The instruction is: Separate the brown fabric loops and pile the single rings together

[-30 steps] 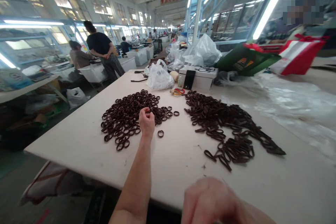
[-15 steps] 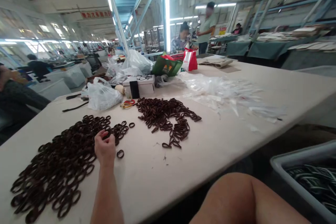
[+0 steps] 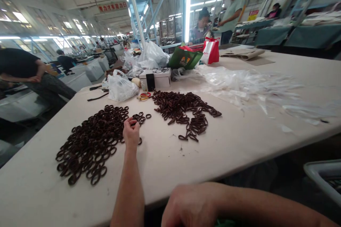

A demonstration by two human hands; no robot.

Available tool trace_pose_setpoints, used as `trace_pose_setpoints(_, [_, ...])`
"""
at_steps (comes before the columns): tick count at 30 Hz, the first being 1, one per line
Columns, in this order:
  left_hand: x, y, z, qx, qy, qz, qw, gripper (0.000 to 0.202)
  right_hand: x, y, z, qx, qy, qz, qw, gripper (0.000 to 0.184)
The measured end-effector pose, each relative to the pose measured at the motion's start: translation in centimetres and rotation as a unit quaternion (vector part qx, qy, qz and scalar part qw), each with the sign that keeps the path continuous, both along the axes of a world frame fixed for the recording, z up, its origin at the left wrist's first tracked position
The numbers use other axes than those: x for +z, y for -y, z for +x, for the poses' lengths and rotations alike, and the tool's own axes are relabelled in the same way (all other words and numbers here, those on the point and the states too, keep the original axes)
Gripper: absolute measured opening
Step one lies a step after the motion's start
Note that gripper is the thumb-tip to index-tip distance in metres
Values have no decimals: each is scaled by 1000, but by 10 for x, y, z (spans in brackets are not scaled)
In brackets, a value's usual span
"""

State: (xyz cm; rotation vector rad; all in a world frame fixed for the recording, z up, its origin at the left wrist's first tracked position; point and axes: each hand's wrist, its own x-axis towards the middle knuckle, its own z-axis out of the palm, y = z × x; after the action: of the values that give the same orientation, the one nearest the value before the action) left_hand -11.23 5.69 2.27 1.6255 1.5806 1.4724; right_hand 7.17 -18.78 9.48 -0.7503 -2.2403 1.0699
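Two heaps of dark brown elastic hair rings lie on a pale table [image 3: 239,138]. My left hand [image 3: 131,133] rests at the right edge of the left heap [image 3: 93,142], fingers curled and pinching one of the rings. The right heap [image 3: 186,110] lies further right, untouched. My right hand [image 3: 190,205] is low at the frame's bottom, in front of the table's near edge, seen from the back with fingers curled under; whatever is in it is hidden.
Behind the heaps stand a white plastic bag [image 3: 121,88], scissors with red handles [image 3: 144,95], a white box [image 3: 157,78] and a green bag [image 3: 185,58]. Clear plastic sleeves [image 3: 247,85] spread right. People stand at the far side and left. A grey bin rim [image 3: 322,177] shows lower right.
The view swung right and then partly back left. My left hand stayed at the heap's edge, pinching rings. My right hand came back into view at the bottom.
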Motion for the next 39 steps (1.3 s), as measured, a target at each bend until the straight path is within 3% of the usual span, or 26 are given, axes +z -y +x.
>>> trace_pose_setpoints(2, [2, 4, 9, -27, -4, -2, 1000, 38, -13, -21, 30, -65, 55, 6, 996, 12])
trace_pose_setpoints(3, [5, 8, 14, -46, -9, 0, 999, 37, -20, -32, 45, -167, 115, 33, 979, 11])
trace_pose_setpoints(5, [10, 19, 26, -92, -26, 5, 995, 33, -34, -51, 73, -329, 221, 79, 915, 19])
trace_pose_setpoints(7, [14, 31, 39, -137, -49, 11, 989, 29, -50, -68, 92, -387, 281, 111, 871, 26])
trace_pose_setpoints(11, [11, 46, 62, -206, -96, 4, 974, 21, -80, -97, 109, -352, 342, 158, 857, 21])
trace_pose_setpoints(13, [8, 49, 68, -219, -115, -5, 969, 20, -86, -110, 110, -344, 346, 161, 858, 22])
trace_pose_setpoints(18, [9, 57, 77, -270, -39, -47, 961, 18, -65, -148, 100, -326, 258, 173, 893, 19])
trace_pose_setpoints(21, [4, 53, 80, -291, 38, -88, 952, 16, -56, -172, 91, -315, 234, 239, 888, 23])
trace_pose_setpoints(26, [-11, 37, 82, -242, 129, -187, 943, 18, -72, -188, 79, -314, 188, 323, 872, 23])
trace_pose_setpoints(30, [-17, 34, 84, -237, 155, -264, 922, 24, -88, -187, 79, -303, 146, 293, 895, 23])
trace_pose_setpoints(33, [-24, 35, 87, -248, 156, -296, 909, 28, -89, -186, 81, -295, 127, 259, 911, 23])
trace_pose_setpoints(39, [-30, 36, 91, -250, 183, -288, 906, 33, -85, -180, 80, -262, 33, 159, 951, 14])
